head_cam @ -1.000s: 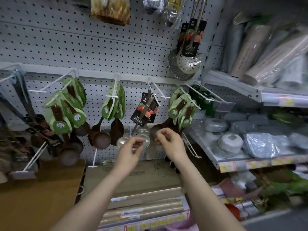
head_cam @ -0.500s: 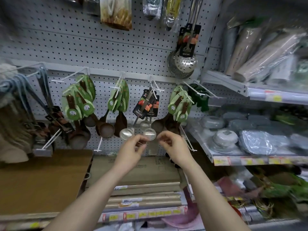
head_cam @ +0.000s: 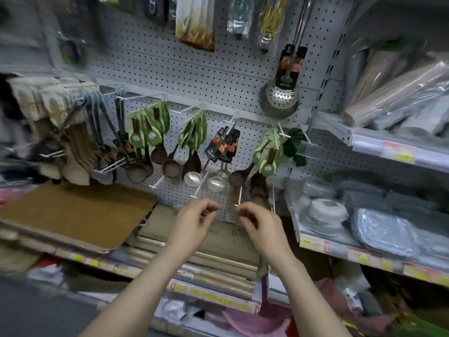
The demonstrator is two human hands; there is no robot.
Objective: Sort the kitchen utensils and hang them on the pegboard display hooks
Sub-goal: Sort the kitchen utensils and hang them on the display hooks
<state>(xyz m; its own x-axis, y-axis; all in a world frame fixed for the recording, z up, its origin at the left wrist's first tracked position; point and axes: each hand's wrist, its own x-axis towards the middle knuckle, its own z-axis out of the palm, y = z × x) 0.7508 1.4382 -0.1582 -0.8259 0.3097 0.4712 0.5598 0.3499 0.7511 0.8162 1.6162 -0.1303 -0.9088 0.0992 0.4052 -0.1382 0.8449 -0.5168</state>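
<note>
Two steel ladles (head_cam: 193, 178) (head_cam: 217, 182) with black label cards (head_cam: 223, 147) hang from one hook on the white pegboard (head_cam: 218, 76). Wooden spoons on green cards hang in bunches to the left (head_cam: 145, 135), middle (head_cam: 193, 132) and right (head_cam: 267, 152). My left hand (head_cam: 194, 222) and my right hand (head_cam: 257, 224) hover below the ladles, apart from them, fingers loosely curled and holding nothing I can see. Bare white hooks (head_cam: 199, 188) (head_cam: 239, 197) jut out just above my fingertips.
A steel skimmer (head_cam: 279, 98) hangs higher up on the right. A brown cardboard sheet (head_cam: 73, 215) lies on the left shelf, with rolled mats (head_cam: 194, 259) under my hands. The right shelf (head_cam: 340, 251) carries grey wrapped items. Dark utensils and cloths (head_cam: 73, 142) hang far left.
Both hands have dropped down and away from the steel ladle bowls they were at. The view has pulled back and swung left.
</note>
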